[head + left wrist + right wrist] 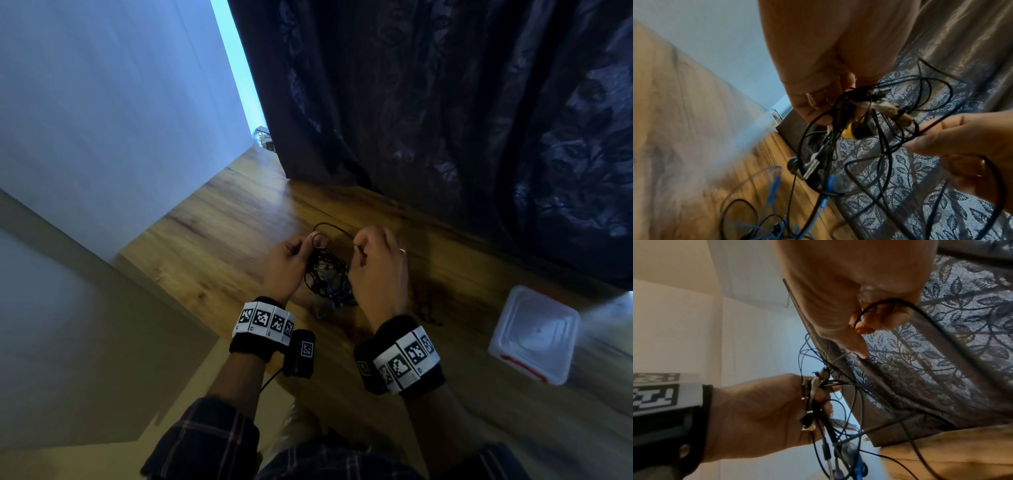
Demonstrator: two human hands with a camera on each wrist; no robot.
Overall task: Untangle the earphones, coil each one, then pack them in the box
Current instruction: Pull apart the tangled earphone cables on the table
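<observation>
I am still untangling: my left hand [289, 260] is gripping the knotted earphones [327, 274] while my right hand [375, 263] is pinching one black cord [900, 303], which next needs easing free.

A dark leaf-patterned curtain [445, 102] hangs behind the wooden table [222, 222].

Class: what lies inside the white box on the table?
The box is closed by its lid, with red clips; its contents are hidden. The tangled earphones remain outside, held above the table.
</observation>
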